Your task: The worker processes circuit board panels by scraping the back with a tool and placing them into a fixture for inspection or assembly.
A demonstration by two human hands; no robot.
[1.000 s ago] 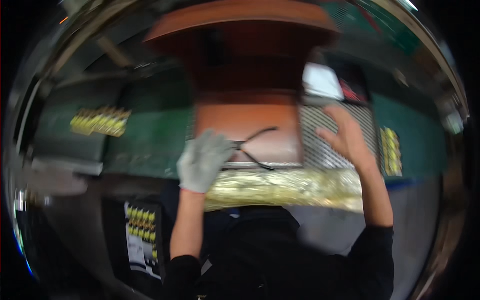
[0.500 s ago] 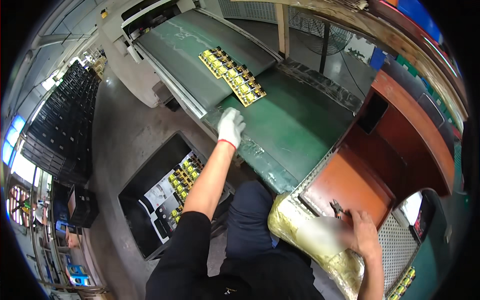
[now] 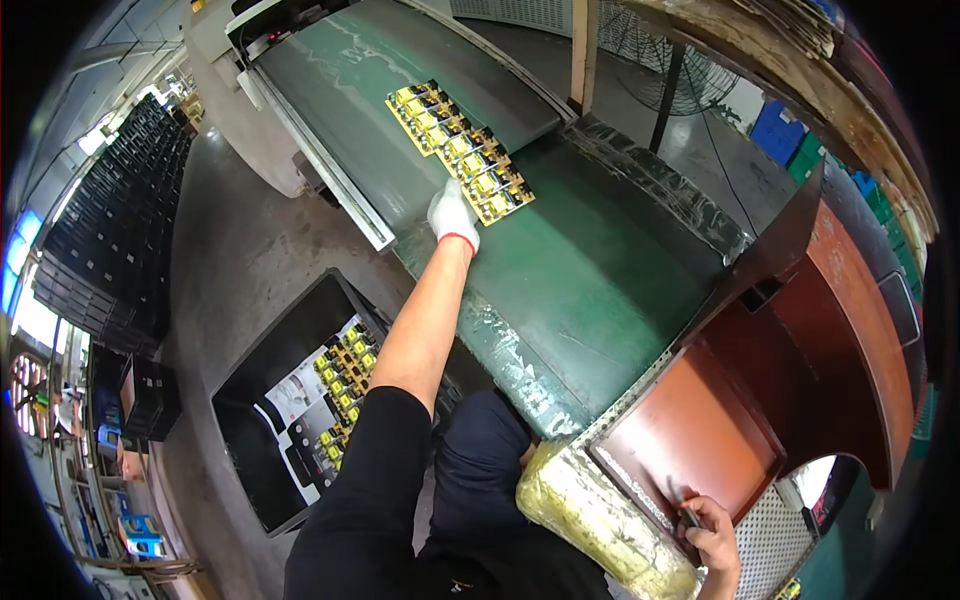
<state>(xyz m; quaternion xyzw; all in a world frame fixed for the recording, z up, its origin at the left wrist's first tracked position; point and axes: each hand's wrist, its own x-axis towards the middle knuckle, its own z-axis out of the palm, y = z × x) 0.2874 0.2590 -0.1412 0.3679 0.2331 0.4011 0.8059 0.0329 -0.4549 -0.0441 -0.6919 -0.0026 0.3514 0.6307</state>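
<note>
My left hand (image 3: 453, 214), in a white glove with a red cuff, is closed at the left edge of a circuit board panel (image 3: 487, 180) carrying yellow and black parts. Some of its fingers are hidden at the board's edge. A second, similar panel (image 3: 420, 112) lies end to end with it, farther up the dark conveyor belt (image 3: 340, 110). The nearer panel reaches over the green tabletop (image 3: 570, 260). At the lower right, my bare right hand (image 3: 712, 538) is wrapped around small cutting pliers (image 3: 686, 508), above the front edge of a reddish-brown tray (image 3: 690, 430).
On the floor at left is a black bin (image 3: 275, 350) holding more boards (image 3: 345, 375). Stacked black crates (image 3: 110, 230) stand beyond it. A yellow-wrapped padded edge (image 3: 600, 525) lies near my lap. A curved reddish-brown panel (image 3: 850, 310) rises at right, with a fan (image 3: 680, 70) behind.
My left hand has moved up and forward from the table edge to the circuit board panel. My right hand has picked up the pliers from the tray. The view has shifted slightly.
</note>
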